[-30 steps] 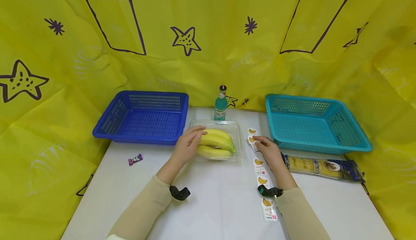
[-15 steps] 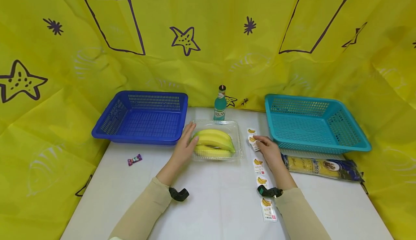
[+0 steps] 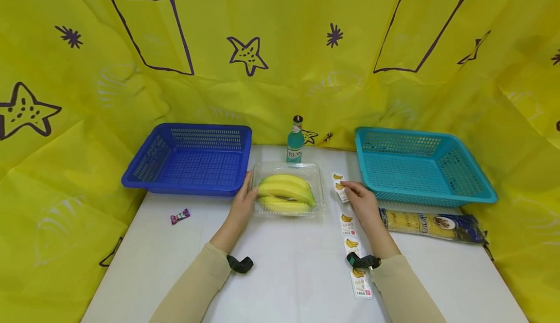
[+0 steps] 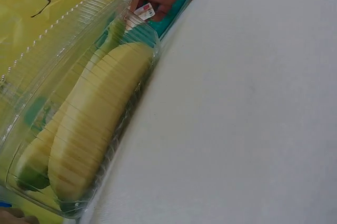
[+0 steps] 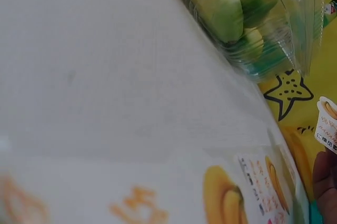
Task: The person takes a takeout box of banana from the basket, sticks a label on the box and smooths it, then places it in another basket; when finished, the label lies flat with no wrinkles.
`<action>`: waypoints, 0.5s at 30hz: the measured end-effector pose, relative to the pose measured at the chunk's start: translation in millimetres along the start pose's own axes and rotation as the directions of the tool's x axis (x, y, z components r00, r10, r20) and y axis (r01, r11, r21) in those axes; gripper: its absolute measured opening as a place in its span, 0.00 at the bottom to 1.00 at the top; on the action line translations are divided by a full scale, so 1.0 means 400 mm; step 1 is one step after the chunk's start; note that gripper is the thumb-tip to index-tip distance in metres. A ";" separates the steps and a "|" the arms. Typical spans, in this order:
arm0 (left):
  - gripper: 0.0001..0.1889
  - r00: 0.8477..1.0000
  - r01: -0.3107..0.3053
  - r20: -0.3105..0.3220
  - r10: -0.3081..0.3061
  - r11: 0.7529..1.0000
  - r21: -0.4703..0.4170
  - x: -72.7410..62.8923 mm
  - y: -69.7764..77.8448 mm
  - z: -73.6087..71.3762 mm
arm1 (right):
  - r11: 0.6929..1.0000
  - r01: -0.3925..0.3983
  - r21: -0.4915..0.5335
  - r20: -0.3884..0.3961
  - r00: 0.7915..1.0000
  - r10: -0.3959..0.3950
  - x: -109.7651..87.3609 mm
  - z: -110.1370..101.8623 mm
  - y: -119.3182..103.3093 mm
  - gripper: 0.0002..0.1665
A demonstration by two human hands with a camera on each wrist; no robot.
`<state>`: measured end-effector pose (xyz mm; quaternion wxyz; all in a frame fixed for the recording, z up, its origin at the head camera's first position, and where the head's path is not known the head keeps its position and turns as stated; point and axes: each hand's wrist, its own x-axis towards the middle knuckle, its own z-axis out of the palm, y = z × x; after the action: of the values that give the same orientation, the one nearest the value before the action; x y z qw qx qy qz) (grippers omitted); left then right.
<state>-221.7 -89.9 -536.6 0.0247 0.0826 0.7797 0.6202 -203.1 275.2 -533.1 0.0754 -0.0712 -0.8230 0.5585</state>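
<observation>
Two or more yellow-green bananas [image 3: 286, 187] lie inside a clear plastic clamshell box [image 3: 321, 197], its lid down over them. At the box's left side rests my left hand [image 3: 242, 206], its fingers fairly straight along the wall; in the left wrist view only a bit of its fingers [image 4: 17, 216] shows at the lower left corner. My right hand [image 3: 364, 205] pinches a white banana sticker [image 5: 328, 125] between thumb and finger, right of the box. Below it runs a strip of banana stickers [image 3: 348, 225], partly hidden under the right wrist.
A blue basket [image 3: 188, 190] stands back left, a teal basket [image 3: 433, 197] back right. Behind the box is a teal bottle [image 3: 295, 140]. A pasta packet [image 3: 430, 224] lies before the teal basket, a wrapped candy [image 3: 180, 216] at left. Yellow cloth [image 3: 280, 94] hangs behind.
My left hand has drawn back left from on top of the box to its left side. The right hand keeps its place with the sticker.
</observation>
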 end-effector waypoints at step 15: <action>0.33 0.995 0.070 0.087 -0.051 0.971 -0.227 -0.006 -0.027 -0.009 | 0.954 0.283 -0.096 -0.080 0.954 -0.290 -0.024 0.026 -0.112 0.15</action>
<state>-220.8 -96.0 -546.5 0.0842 0.0803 0.7032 0.7014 -197.4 247.5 -495.8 0.1910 0.0198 -0.8428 0.5027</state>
